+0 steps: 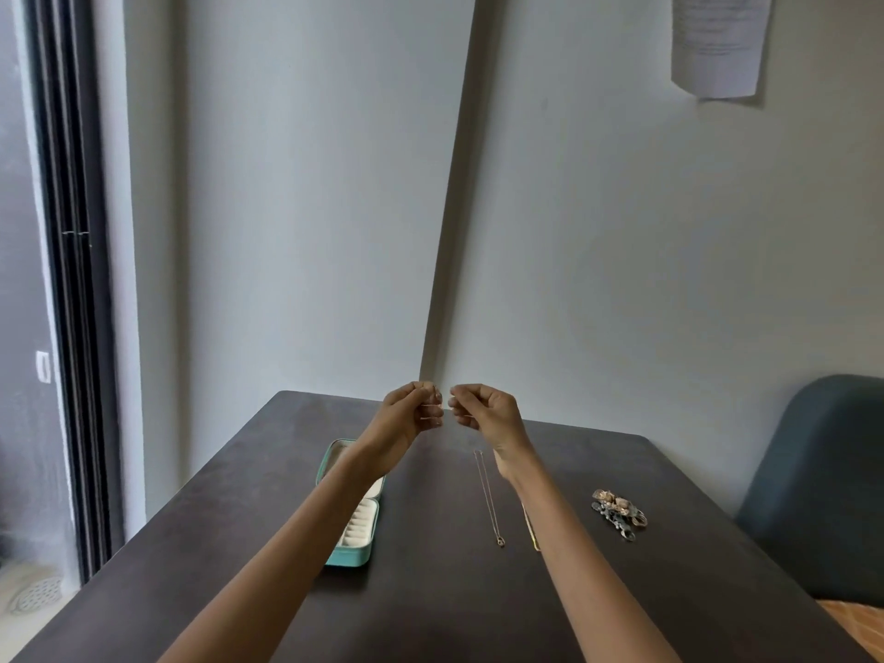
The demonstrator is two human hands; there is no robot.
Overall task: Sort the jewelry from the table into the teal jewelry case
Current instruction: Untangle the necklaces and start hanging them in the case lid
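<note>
Both hands, left [411, 413] and right [483, 409], are raised over the table [430, 590], fingers curled, apparently pinching a thin chain (barely visible). Lower it slack-free into the open case [351, 519]. Another necklace [489, 500] lies lengthwise, pendant nearest, beside earrings [619, 514].

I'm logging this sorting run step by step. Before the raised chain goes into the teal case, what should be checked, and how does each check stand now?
1. Teal case open: ok.
2. Thin chain pinched by left hand and right hand: ok.
3. Chain free of knots: cannot tell, too fine.
4. Free compartment in the case: cannot tell, left forearm covers part.
5. Pendant necklace and earring pile apart from the hands on the table: ok.
</note>
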